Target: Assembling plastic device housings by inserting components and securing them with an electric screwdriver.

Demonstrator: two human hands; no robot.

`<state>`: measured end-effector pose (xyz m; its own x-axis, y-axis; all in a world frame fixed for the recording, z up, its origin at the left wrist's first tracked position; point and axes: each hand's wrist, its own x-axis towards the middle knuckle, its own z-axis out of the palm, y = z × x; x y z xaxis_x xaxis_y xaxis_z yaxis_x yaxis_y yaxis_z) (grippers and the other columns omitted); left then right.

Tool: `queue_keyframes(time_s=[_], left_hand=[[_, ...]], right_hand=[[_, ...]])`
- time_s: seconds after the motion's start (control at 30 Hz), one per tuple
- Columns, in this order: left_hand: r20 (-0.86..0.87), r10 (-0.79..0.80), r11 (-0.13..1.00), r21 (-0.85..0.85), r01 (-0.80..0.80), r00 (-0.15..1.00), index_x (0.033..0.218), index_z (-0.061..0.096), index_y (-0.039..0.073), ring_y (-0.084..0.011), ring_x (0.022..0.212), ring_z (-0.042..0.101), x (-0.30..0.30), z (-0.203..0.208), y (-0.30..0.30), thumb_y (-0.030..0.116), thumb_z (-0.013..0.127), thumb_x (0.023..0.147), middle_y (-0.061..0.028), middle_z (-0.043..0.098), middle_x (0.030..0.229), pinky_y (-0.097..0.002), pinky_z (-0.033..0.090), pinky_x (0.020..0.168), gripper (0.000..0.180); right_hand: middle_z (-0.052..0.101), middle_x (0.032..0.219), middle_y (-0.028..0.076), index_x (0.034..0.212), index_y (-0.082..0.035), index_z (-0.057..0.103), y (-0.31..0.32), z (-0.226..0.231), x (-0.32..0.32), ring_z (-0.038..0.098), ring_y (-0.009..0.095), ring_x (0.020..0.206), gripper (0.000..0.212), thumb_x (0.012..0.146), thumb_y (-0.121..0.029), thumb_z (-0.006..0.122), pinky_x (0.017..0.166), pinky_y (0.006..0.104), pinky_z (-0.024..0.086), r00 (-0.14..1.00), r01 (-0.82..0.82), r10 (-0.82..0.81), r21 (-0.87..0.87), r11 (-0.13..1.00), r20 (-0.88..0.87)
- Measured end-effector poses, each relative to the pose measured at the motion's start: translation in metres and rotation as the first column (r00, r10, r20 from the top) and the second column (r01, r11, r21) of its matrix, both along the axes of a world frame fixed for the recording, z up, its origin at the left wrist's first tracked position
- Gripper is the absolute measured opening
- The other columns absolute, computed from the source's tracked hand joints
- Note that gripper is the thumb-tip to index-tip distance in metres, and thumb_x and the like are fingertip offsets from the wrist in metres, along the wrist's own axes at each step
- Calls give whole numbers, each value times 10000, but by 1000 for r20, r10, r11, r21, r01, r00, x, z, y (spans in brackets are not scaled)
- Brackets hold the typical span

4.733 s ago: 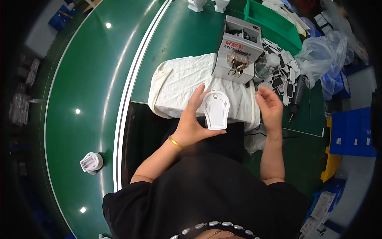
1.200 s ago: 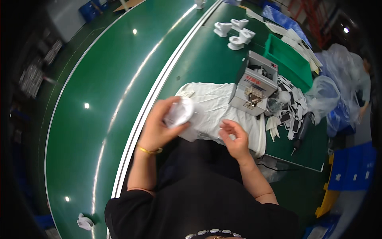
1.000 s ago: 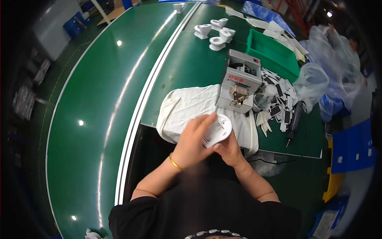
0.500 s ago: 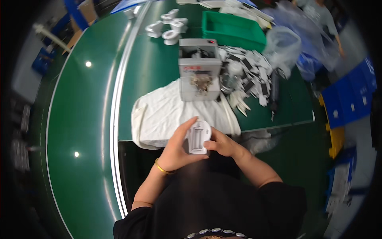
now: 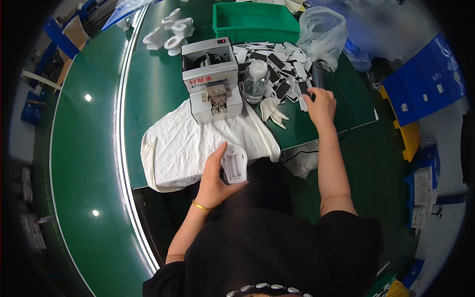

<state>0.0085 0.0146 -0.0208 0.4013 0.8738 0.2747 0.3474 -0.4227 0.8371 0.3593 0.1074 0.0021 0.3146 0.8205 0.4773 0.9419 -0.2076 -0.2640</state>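
My left hand grips a small white plastic housing by its sides, above the near table edge. An open battery compartment with narrow slots faces up in it. Reaching out to the right, my right hand is closed around a dark electric screwdriver; its upper end shows beyond the fingers, and its tip is hidden. Close by the right hand lies a loose pile of white and black flat plastic pieces.
A grey tabletop machine stands on a white cloth. Beside it are a clear bottle and a white glove. Behind sit a green bin, a plastic bag and several white toilet-shaped pieces. A dark cable runs along the right.
My right hand has let go of the white housing and moved right and forward onto the electric screwdriver. The left hand still holds the housing. The whole view has shifted.
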Motion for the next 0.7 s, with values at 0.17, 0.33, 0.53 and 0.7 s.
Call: queue_keyframes(time_s=[0.17, 0.33, 0.53, 0.7], left_hand=[[92, 49, 995, -93, -41, 995, 1499, 293, 32, -320, 1262, 514, 1, -13, -1, 140, 924, 571, -173, 510, 1371, -386, 423, 1055, 1127], [188, 40, 996, -86, -24, 981, 1516, 230, 34, -314, 1276, 526, 4, -14, 3, 135, 944, 561, -186, 509, 1393, -383, 433, 1050, 1196], [229, 59, 994, -100, -37, 972, 1519, 215, 45, -325, 1274, 526, 3, -21, 1, 171, 951, 554, -192, 507, 1396, -393, 428, 1054, 1221], [244, 35, 991, -134, -2, 969, 1542, 94, 67, -324, 1309, 485, 0, -29, 0, 166, 951, 573, -197, 465, 1426, -430, 373, 1105, 1297]], right_hand=[[723, 952, 54, 965, -128, 741, 28, -7, 1, 603, 273, 1016, 330, 772, -394, 769, 874, 416, 447, 993, 105, -93, -170, 980, 73], [721, 983, 114, 1092, -149, 707, 44, -5, 1, 648, 310, 989, 382, 769, -349, 743, 863, 436, 501, 973, 194, -161, -209, 959, 164], [707, 1062, 167, 1311, -157, 572, 59, 6, -2, 656, 362, 1050, 536, 795, -262, 674, 873, 461, 530, 974, 220, -169, -449, 866, 151], [699, 1097, 146, 1380, -203, 517, 48, 7, -7, 673, 362, 998, 557, 827, -188, 588, 870, 457, 523, 973, 230, -221, -295, 928, 64]])
